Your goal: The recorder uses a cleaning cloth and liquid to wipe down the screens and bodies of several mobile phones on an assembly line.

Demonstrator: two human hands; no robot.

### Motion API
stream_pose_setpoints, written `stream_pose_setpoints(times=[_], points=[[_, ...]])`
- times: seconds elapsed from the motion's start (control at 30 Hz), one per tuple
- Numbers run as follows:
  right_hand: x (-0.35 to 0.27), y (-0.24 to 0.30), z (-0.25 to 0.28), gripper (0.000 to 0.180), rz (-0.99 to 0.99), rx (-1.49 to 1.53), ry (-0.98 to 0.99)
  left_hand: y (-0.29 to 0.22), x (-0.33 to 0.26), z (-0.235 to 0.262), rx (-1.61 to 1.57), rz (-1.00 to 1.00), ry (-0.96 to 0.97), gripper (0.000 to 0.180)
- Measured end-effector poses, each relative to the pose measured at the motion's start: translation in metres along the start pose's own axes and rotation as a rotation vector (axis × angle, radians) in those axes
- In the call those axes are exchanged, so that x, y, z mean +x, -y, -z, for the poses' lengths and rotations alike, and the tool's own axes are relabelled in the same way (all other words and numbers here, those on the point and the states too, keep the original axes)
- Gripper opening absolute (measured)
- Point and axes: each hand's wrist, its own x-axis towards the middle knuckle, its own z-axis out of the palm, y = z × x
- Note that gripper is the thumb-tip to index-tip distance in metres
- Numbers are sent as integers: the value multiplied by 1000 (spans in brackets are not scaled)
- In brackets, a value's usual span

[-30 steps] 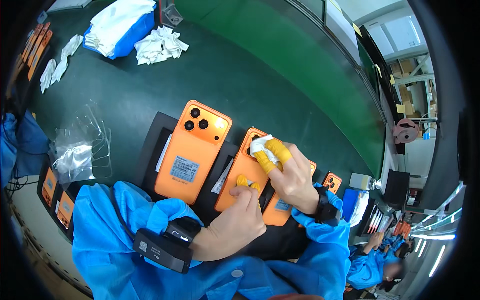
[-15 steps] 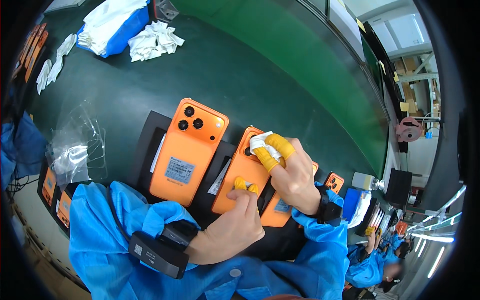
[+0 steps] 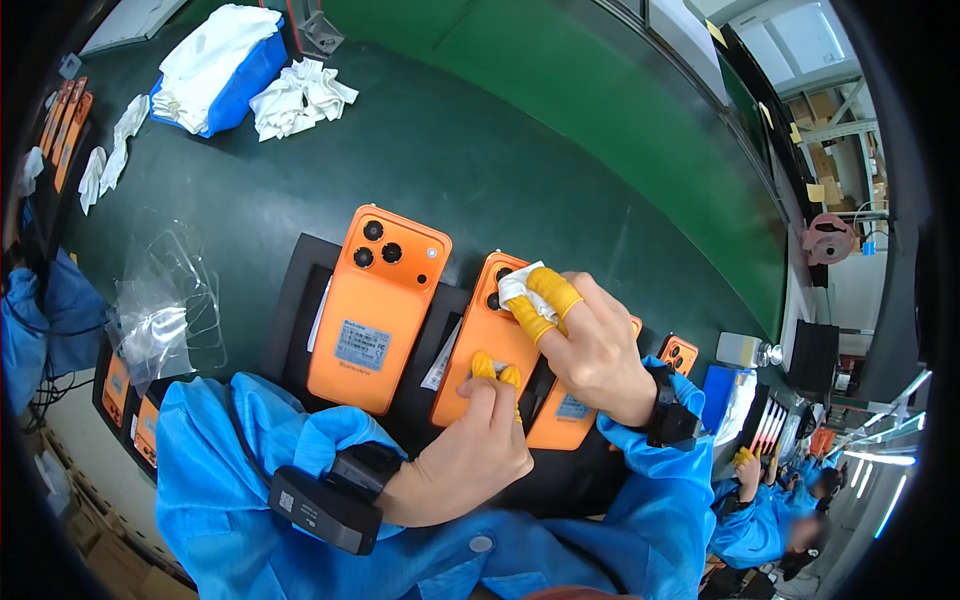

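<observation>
A white cloth (image 3: 517, 284) is bunched under the yellow-covered fingertips of my right hand (image 3: 598, 350), which presses it on the camera area of an orange phone (image 3: 480, 325) lying back up. Lower on that phone, my left hand (image 3: 465, 450) rests with its fingers pinched, also in yellow finger covers. Something small and pale shows between those fingers, too hidden to name. To the left lies another orange phone (image 3: 378, 310), camera side up with a grey label. A third orange phone (image 3: 562, 418) is partly hidden under my right hand and wrist.
The phones lie on a black mat (image 3: 300, 290) on a dark green table. Clear plastic film (image 3: 165, 320) is at left. A blue bin (image 3: 240, 85) of white cloths and a loose cloth pile (image 3: 300, 100) stand far left. At right are a clear bottle (image 3: 745, 350) and a co-worker (image 3: 750, 530).
The view has shifted slightly. My right hand and the cloth remain at the phone's camera area, with its fingers a little changed. My left hand stays on the phone's lower part.
</observation>
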Motion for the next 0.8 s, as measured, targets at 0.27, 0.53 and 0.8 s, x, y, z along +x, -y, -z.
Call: stream_pose_setpoints(times=[0.27,0.53,0.8], points=[[2,3,4,36,8,-29,20,2,-1,2,-20,4,14,16],[3,2,3,38,30,-25,52,1,-1,-3,-9,14,-31,15],[8,3,6,34,26,-18,67,0,-2,-8,44,-10,-56,19]])
